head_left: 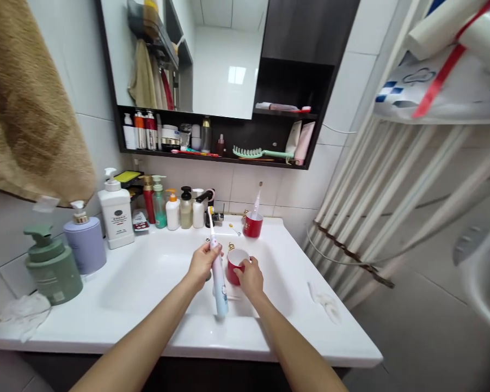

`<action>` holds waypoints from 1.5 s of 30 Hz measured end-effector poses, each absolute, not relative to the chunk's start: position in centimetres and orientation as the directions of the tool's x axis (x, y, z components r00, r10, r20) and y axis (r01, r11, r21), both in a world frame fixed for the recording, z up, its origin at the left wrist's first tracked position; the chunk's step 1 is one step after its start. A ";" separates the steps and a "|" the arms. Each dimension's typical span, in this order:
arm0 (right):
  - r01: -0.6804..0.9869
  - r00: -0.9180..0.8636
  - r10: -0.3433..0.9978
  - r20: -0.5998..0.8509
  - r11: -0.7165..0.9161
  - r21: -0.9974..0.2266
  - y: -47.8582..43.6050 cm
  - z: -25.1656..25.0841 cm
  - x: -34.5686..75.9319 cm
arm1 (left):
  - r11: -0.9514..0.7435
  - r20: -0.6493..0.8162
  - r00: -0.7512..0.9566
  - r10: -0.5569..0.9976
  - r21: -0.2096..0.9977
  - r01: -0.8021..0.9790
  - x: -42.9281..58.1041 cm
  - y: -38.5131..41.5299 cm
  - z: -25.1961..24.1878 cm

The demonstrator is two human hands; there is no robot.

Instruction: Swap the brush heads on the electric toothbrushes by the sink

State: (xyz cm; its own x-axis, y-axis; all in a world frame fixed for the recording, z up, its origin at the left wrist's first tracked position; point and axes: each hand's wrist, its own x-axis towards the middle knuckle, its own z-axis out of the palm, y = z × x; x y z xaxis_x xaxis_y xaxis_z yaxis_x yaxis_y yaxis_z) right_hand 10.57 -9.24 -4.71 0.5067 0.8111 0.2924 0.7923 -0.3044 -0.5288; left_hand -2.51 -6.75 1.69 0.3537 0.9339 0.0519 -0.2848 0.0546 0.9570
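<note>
My left hand (203,265) is closed round an electric toothbrush (219,280) with a pale pink and light blue handle. Its brush head points up and away, toward the black faucet (206,196). With my right hand (251,276) I grip a red cup (232,268) by its rim and side; its white inside faces up. Both hands are over the white sink basin (155,277). A second red cup (253,225) stands upright at the back right of the counter, with another toothbrush (257,202) in it. A whitish stick-like item lies in the basin, partly hidden behind the handle.
Several pump bottles (173,209) line the counter's back edge. A white bottle (117,212), a purple one (85,245) and a green one (54,269) stand at left. Crumpled tissue (325,301) lies at right. A mirror cabinet (212,158) hangs above; radiator pipes (363,196) rise at right.
</note>
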 end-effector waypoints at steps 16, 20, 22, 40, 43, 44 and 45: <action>-0.166 0.270 0.962 0.032 0.079 -0.983 -11.6 2.5 7.9 | 0.389 -0.073 0.734 0.675 0.881 -0.270 -2.1 -10.6 0.0; -0.233 0.352 0.935 0.039 0.127 -0.964 -11.8 2.3 8.1 | 0.528 -0.207 0.756 0.621 0.823 -0.209 -2.3 -12.1 -1.0; -0.255 0.359 0.933 0.025 0.124 -0.959 -11.8 2.2 8.0 | 0.560 -0.236 0.757 0.610 0.804 -0.201 -2.4 -12.6 -1.3; -0.474 0.377 0.922 -0.087 0.111 -0.874 -11.5 0.8 7.6 | 0.625 -0.282 0.780 0.558 0.761 -0.173 -1.8 -13.0 -2.4; -0.517 0.367 0.926 -0.088 0.124 -0.847 -11.5 0.4 7.6 | 0.676 -0.281 0.816 0.506 0.716 -0.172 -1.7 -13.2 -2.5; -0.511 0.387 0.918 -0.088 0.135 -0.849 -11.5 0.4 7.5 | 0.668 -0.294 0.798 0.526 0.724 -0.173 -1.6 -13.2 -2.4; -0.503 0.403 0.911 -0.087 0.141 -0.853 -11.5 0.4 7.5 | 0.654 -0.308 0.775 0.552 0.736 -0.173 -1.6 -13.2 -2.4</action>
